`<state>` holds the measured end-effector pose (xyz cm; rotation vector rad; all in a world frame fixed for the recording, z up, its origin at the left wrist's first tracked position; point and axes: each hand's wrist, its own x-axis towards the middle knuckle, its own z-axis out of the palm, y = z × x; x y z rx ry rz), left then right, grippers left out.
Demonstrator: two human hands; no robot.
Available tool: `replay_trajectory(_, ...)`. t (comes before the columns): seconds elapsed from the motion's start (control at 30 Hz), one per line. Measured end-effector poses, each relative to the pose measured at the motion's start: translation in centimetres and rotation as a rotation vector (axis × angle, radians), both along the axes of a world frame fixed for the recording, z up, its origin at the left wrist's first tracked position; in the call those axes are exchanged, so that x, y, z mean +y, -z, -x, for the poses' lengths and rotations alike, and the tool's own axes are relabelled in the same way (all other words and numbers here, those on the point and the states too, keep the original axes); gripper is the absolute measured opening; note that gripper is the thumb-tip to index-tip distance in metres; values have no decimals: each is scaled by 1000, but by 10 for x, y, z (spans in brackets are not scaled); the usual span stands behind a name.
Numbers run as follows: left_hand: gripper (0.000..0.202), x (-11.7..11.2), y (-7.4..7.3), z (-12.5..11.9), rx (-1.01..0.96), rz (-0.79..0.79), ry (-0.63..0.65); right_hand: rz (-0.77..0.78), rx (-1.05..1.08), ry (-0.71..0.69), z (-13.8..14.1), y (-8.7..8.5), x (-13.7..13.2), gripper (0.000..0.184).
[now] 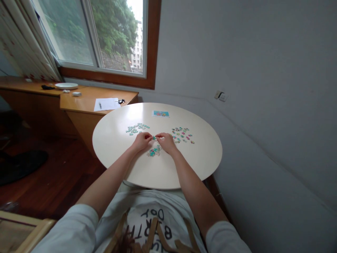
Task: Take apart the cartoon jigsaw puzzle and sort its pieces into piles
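Over the middle of a white oval table (200, 158), my left hand (143, 141) and my right hand (165, 141) meet fingertip to fingertip. A small green jigsaw puzzle piece (154, 138) is pinched between them, with the fingers of both hands closed on its sides. Just below the hands lies a small heap of puzzle pieces (153, 151), some teal and some pale. Mostly teal pieces (135, 128) are spread out to the left. Multicoloured pieces (182, 134) are scattered to the right of my right hand. Behind everything lies a colourful picture card (160, 114).
A wooden desk (86, 95) adjoins the table at the back left. It carries a white sheet of paper (106, 104), keys (121, 101) and a white plate (66, 85). A wall with a socket (223, 97) runs along the right side. A window is behind.
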<state>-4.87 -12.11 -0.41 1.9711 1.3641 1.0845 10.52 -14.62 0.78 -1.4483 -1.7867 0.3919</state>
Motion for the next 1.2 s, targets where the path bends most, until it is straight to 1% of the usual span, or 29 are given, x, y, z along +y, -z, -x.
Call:
replay_trajectory(0.17,19,0,-1,0,-49,15,32,-21,30,-22,-1,2,3,13)
replay_trajectory(0.33,21,-1,-1,-1,-81,21,49,-24,54,-62,-2,4,4,25)
replay_trajectory(0.53,27,2,0,-1,-169,58,50,-33,55,-119,-2,4,2,27)
replay_trajectory(0.63,26,4,1,0,-187,68,53,-37,66,-131,-2,5,3,26)
replay_trajectory(0.93,28,2,-1,0,-205,80,66,-51,86,-106,-3,5,4,22)
replay_trajectory(1.2,25,4,1,1,-226,79,67,-63,89,-104,-3,6,4,20)
